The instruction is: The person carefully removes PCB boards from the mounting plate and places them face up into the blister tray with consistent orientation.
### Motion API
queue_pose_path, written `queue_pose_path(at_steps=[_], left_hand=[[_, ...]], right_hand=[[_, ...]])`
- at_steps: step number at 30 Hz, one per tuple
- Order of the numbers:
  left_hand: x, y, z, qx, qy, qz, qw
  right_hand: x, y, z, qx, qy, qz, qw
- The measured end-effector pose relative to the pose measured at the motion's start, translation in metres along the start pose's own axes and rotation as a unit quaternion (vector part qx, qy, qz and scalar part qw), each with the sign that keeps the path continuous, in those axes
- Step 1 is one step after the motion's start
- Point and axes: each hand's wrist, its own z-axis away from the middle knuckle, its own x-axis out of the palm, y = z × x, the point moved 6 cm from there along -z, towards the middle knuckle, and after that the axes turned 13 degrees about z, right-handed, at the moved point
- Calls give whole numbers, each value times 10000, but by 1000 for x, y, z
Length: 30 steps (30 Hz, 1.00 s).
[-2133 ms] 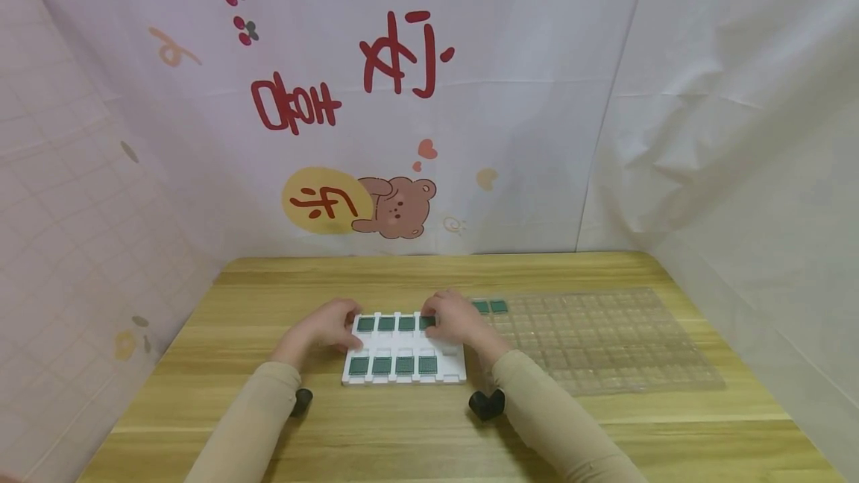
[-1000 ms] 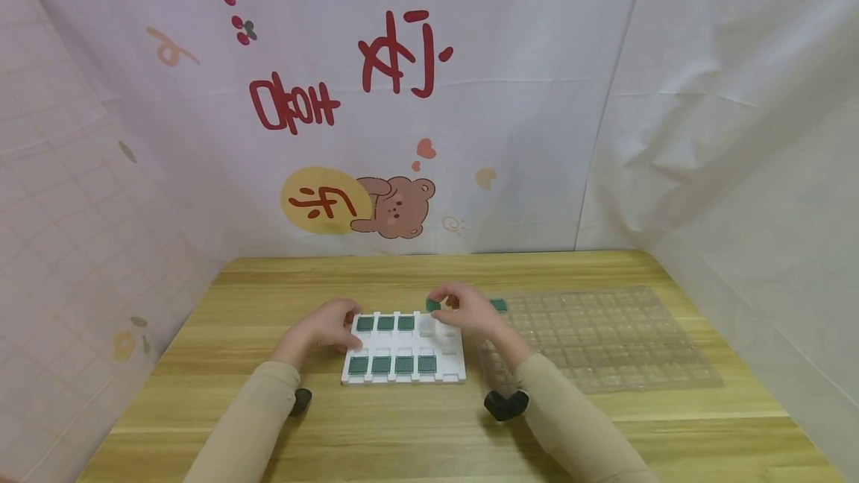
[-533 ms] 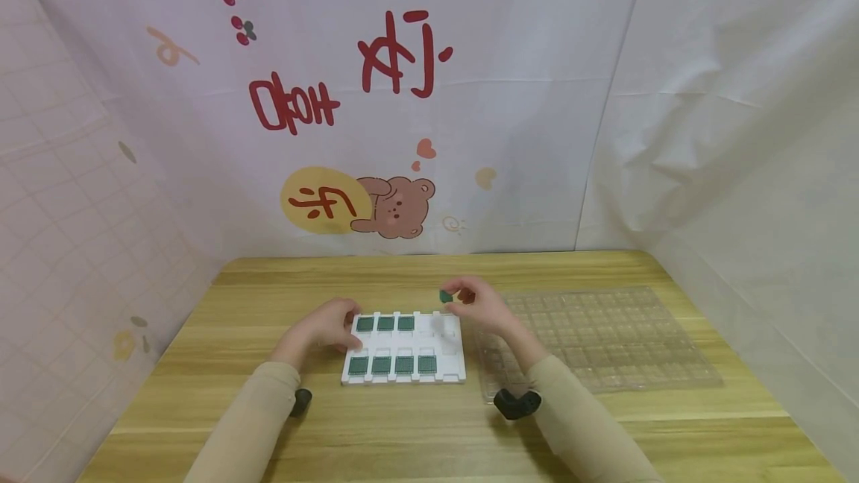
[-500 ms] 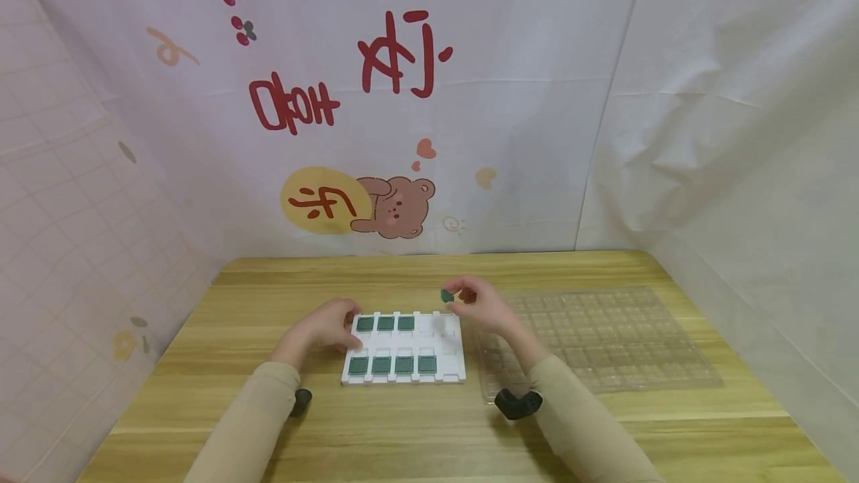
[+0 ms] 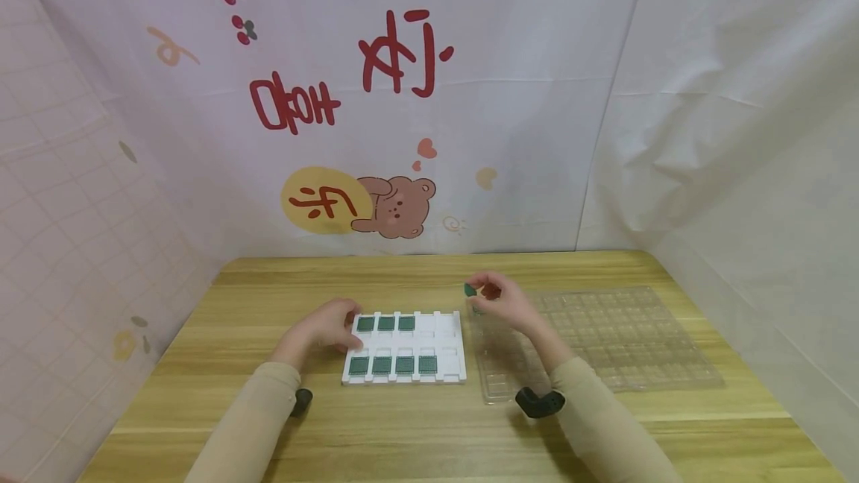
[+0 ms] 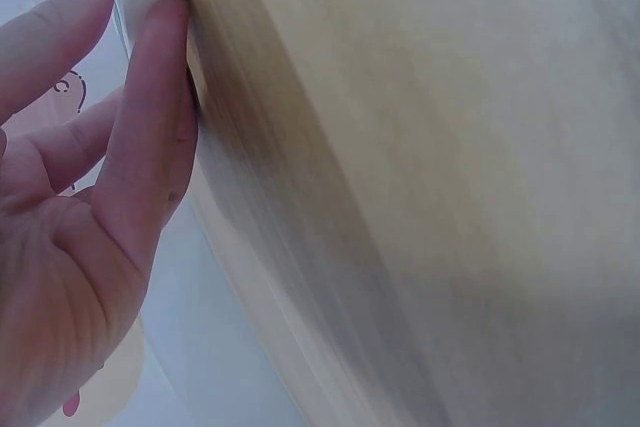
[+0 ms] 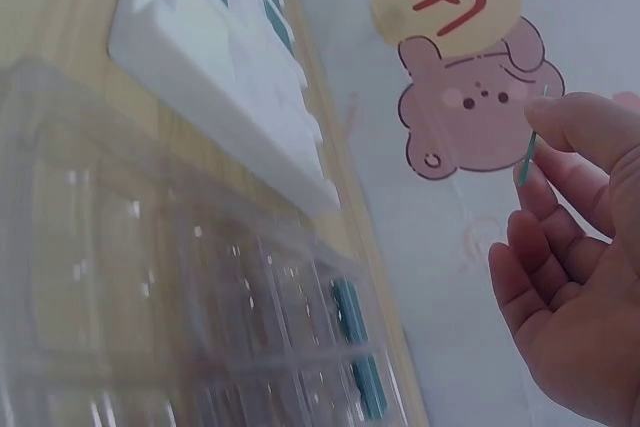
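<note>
My left hand (image 5: 330,323) grips the left end of a white slotted tray (image 5: 451,325), its fingers against the edge in the left wrist view. Small green circuit boards (image 5: 405,364) fill several of the tray's slots, in two rows; slots at the right end hold none. Raised over the far left corner of a clear plastic tray (image 5: 590,341), my right hand (image 5: 506,304) pinches one green circuit board (image 7: 533,147) between thumb and fingertip, seen edge-on in the right wrist view. Below that hand, a green board (image 7: 360,347) lies in the clear tray's end pockets.
Right of the white tray, the clear tray's many pockets spread across the wooden table (image 5: 403,431). A printed white curtain (image 5: 510,133) stands behind the table and along both sides. Black wrist devices (image 5: 540,402) sit under both forearms.
My right hand has lifted a circuit board out of the white tray's far row and carried it right, to the clear tray's far left corner. The left hand stays on the white tray.
</note>
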Motion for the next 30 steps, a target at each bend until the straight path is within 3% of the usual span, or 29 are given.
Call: queue_pose_path(at_steps=[17, 30], left_hand=[[0, -1, -1, 5, 8, -31, 10000], [0, 0, -1, 55, -5, -5, 10000]], right_hand=[[-33, 30, 11, 339, 139, 325, 9988], [-53, 45, 7, 111, 197, 739, 9970]])
